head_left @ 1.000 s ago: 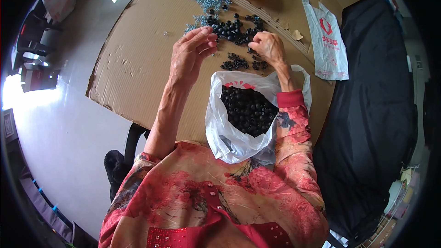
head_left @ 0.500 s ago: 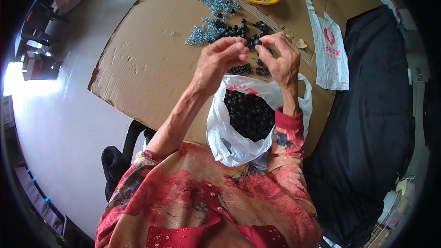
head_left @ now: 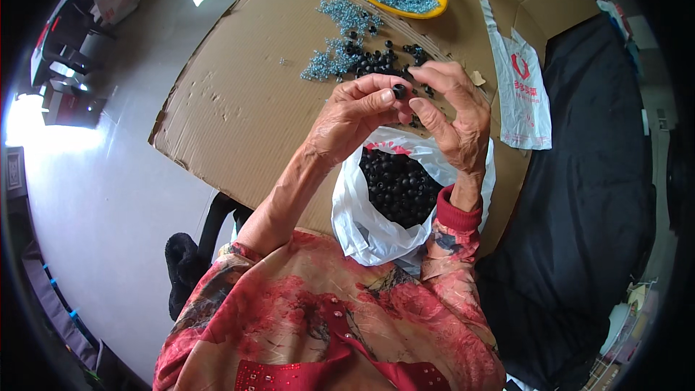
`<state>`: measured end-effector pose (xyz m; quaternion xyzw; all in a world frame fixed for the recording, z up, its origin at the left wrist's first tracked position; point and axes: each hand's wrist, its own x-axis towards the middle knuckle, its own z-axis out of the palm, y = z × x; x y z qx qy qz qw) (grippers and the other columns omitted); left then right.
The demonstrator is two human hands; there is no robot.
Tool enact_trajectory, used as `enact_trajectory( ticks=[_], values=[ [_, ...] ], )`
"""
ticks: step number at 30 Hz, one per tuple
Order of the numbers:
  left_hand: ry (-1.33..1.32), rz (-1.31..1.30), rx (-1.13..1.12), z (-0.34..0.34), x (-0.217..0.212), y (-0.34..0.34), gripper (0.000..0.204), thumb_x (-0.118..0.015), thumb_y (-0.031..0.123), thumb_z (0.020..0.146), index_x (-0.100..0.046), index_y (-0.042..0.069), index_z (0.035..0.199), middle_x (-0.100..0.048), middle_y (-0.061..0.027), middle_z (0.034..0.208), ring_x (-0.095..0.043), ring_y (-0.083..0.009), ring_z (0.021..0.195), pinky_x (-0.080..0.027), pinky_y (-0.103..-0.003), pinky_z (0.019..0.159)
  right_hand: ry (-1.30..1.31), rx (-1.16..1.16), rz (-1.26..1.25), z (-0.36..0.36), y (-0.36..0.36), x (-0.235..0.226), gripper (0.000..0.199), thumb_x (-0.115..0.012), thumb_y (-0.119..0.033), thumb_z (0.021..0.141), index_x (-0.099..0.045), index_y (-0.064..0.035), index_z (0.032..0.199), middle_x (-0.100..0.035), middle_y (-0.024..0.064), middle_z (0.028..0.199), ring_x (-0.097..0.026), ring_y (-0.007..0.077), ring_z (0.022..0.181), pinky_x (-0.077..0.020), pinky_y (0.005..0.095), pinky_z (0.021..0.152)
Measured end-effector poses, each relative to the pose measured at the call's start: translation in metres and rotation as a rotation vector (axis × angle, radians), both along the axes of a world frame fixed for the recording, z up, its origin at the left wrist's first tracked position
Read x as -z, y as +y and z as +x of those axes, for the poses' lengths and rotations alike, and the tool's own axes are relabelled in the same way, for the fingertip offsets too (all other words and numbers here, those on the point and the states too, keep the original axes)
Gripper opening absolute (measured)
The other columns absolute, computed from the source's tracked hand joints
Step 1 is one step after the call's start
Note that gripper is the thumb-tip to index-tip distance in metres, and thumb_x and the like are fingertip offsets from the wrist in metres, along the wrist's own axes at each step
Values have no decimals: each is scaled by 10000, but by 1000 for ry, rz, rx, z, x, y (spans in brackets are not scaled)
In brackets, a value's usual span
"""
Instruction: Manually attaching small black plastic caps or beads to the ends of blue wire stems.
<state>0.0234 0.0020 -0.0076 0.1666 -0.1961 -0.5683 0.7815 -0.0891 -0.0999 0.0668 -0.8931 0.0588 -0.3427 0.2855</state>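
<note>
Between the thumb and fingertips of my left hand (head_left: 355, 112) is a round black bead (head_left: 399, 91). My right hand (head_left: 455, 116) is just to its right, thumb and fingers spread apart with nothing visible in them. Below both hands a white plastic bag (head_left: 353, 206) stands with its mouth wide, full of loose black beads (head_left: 399, 185). Beyond the hands more black beads (head_left: 373, 62) lie scattered on the cardboard (head_left: 239, 80), partly hidden by my fingers. Small pale blue beads (head_left: 329, 60) are strewn beside them.
At the far side a yellow bowl (head_left: 441, 6) holds many blue beads. A flat white plastic bag with red print (head_left: 523, 90) lies to the right on the cardboard. Black cloth (head_left: 579, 195) covers the right side. Left of the cardboard shows the grey floor (head_left: 130, 195).
The black bead has passed from my right fingertips to my left hand. My right hand has opened and come slightly nearer. The whole view has shifted a little.
</note>
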Motion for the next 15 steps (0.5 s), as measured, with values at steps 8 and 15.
enact_trajectory(
  ticks=[8, 15],
  values=[
    [8, -28, -28, 15, 7, 1, 242, -561, 128, 853, -561, -15, 1048, -607, -108, 986, -594, -212, 914, -445, -429, 870, 20, -115, -69, 24, 2, 4, 250, -640, 4, 673, -640, -72, 912, -550, 63, 935, -541, 231, 863, -463, 350, 732],
    [-7, -35, -212, 40, 4, 8, 190, -550, 110, 858, -581, -25, 988, -622, -102, 918, -612, -184, 807, -499, -335, 769, -131, -141, -102, 60, -3, 16, 234, -666, -63, 696, -618, -63, 925, -582, 79, 932, -579, 240, 866, -472, 339, 745]
  ],
)
